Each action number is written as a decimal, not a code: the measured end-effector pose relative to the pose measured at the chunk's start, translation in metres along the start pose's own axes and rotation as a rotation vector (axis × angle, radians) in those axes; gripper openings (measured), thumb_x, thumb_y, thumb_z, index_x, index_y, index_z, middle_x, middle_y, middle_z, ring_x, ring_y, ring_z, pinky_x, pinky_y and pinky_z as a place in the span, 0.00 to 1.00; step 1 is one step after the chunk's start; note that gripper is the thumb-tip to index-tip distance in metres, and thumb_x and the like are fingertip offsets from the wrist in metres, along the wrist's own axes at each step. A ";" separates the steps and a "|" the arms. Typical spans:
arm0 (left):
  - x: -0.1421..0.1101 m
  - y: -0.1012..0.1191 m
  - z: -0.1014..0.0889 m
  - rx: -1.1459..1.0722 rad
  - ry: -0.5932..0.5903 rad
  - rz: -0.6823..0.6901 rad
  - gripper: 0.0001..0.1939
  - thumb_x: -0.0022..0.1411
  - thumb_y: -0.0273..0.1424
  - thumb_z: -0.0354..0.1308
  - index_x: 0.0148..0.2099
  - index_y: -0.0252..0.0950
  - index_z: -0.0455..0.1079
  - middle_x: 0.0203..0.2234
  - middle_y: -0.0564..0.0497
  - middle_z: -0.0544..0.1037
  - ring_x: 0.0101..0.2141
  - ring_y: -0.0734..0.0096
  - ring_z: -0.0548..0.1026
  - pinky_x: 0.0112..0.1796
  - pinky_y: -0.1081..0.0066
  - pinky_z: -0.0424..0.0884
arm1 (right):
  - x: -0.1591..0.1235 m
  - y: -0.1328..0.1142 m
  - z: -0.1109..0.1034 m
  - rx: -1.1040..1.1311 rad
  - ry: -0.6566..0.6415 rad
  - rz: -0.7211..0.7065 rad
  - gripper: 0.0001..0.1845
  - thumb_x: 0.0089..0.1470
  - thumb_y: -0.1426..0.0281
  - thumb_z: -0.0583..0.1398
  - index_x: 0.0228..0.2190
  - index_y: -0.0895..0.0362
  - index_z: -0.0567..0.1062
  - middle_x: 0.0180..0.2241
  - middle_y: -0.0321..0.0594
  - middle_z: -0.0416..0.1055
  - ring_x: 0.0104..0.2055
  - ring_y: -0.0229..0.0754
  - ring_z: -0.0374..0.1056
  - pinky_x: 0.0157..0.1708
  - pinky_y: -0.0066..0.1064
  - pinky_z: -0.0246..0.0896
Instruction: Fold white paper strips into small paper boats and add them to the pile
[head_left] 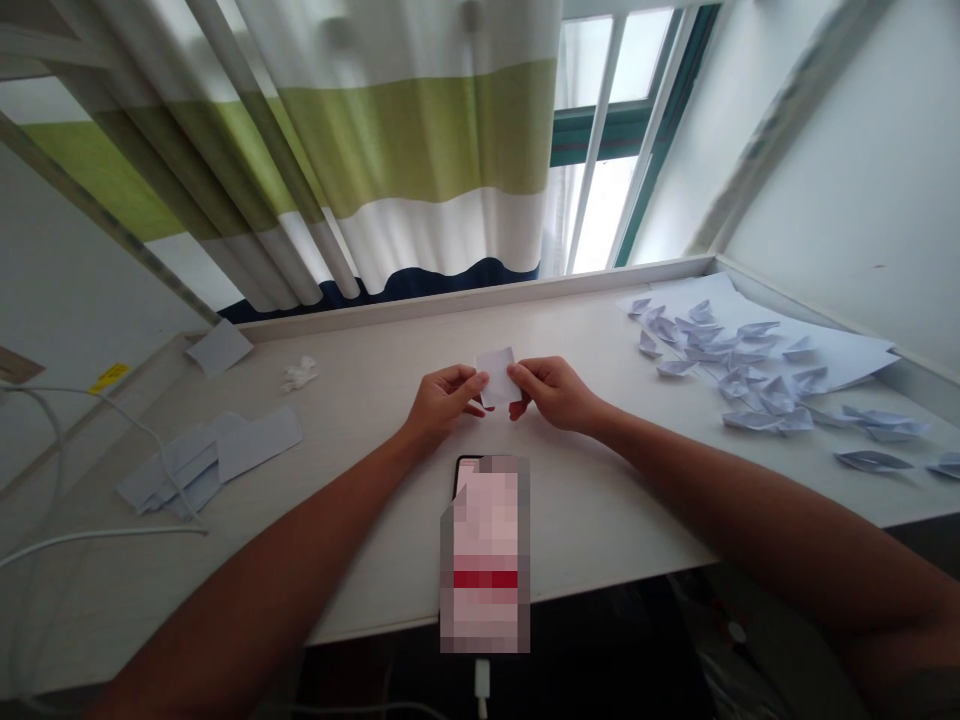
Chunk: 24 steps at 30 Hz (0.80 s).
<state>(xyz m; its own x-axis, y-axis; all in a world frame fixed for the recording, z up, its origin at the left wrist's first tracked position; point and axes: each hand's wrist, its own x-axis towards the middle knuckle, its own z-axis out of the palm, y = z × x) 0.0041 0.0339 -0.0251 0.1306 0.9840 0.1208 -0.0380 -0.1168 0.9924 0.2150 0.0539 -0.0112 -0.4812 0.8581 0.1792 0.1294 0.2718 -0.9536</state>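
A small white piece of paper [498, 375] is held up between my two hands above the middle of the desk. My left hand [448, 395] pinches its left edge, thumb in front and fingers behind. On the right edge my right hand [553, 390] grips it the same way. Whether the paper has folds in it I cannot tell. Below my hands a phone [486, 520] with a blurred-out screen lies at the desk's front edge. To the right lie several folded paper boats [701, 345], some resting on white sheets [780, 315].
Loose rectangular paper pieces [259, 440] lie at the left, with another piece [220, 347] farther back and a crumpled tissue [300, 373] nearby. White cables [97, 540] cross the left side. A charging plug [482, 680] sits below the phone. A raised rim [465, 298] borders the desk's back.
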 end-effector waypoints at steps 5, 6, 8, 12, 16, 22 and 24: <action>0.002 -0.001 -0.004 -0.016 -0.031 -0.019 0.23 0.53 0.49 0.78 0.32 0.34 0.80 0.26 0.50 0.81 0.28 0.68 0.81 0.28 0.71 0.80 | 0.001 0.005 0.002 0.024 0.010 0.031 0.38 0.60 0.33 0.61 0.26 0.57 0.75 0.23 0.43 0.79 0.25 0.41 0.76 0.27 0.31 0.71; 0.003 -0.001 -0.004 -0.020 -0.021 -0.020 0.22 0.54 0.49 0.78 0.33 0.33 0.80 0.26 0.50 0.81 0.27 0.68 0.81 0.28 0.71 0.79 | 0.001 0.006 0.002 0.036 -0.006 0.041 0.39 0.60 0.32 0.60 0.26 0.57 0.75 0.24 0.43 0.79 0.25 0.41 0.76 0.26 0.32 0.71; 0.003 0.000 -0.004 -0.032 0.004 -0.009 0.22 0.53 0.48 0.78 0.32 0.33 0.80 0.26 0.50 0.81 0.27 0.68 0.81 0.27 0.71 0.79 | 0.001 0.007 0.002 0.035 -0.053 0.048 0.38 0.60 0.32 0.60 0.27 0.57 0.76 0.25 0.44 0.79 0.24 0.41 0.75 0.26 0.32 0.71; 0.002 0.001 -0.002 -0.057 0.044 -0.006 0.22 0.51 0.47 0.79 0.32 0.33 0.79 0.24 0.50 0.80 0.27 0.66 0.82 0.26 0.70 0.78 | 0.000 0.005 0.002 -0.089 -0.074 0.011 0.36 0.63 0.36 0.60 0.22 0.54 0.72 0.21 0.41 0.77 0.23 0.39 0.74 0.30 0.32 0.69; 0.002 0.002 0.003 -0.068 0.086 0.017 0.22 0.51 0.46 0.79 0.34 0.33 0.79 0.25 0.49 0.81 0.27 0.63 0.84 0.25 0.70 0.77 | -0.002 0.004 0.006 -0.198 -0.015 0.023 0.37 0.68 0.37 0.54 0.21 0.52 0.66 0.14 0.37 0.71 0.19 0.38 0.69 0.28 0.32 0.65; 0.001 0.004 0.000 -0.036 0.075 0.039 0.21 0.51 0.45 0.79 0.36 0.33 0.81 0.26 0.49 0.83 0.26 0.65 0.82 0.27 0.67 0.79 | 0.001 0.008 0.007 0.096 -0.024 0.070 0.37 0.59 0.33 0.62 0.28 0.56 0.74 0.24 0.40 0.77 0.22 0.39 0.74 0.23 0.31 0.70; 0.000 0.003 0.000 -0.032 0.056 0.037 0.21 0.51 0.45 0.79 0.34 0.33 0.81 0.26 0.49 0.82 0.26 0.66 0.81 0.28 0.66 0.80 | 0.002 0.009 0.005 0.223 -0.008 0.053 0.35 0.54 0.36 0.69 0.35 0.57 0.78 0.31 0.42 0.81 0.27 0.41 0.78 0.27 0.33 0.77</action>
<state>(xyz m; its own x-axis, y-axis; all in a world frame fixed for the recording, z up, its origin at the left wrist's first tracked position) 0.0038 0.0339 -0.0219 0.0732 0.9852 0.1549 -0.0738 -0.1496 0.9860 0.2111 0.0562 -0.0200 -0.4859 0.8648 0.1265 -0.0402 0.1224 -0.9917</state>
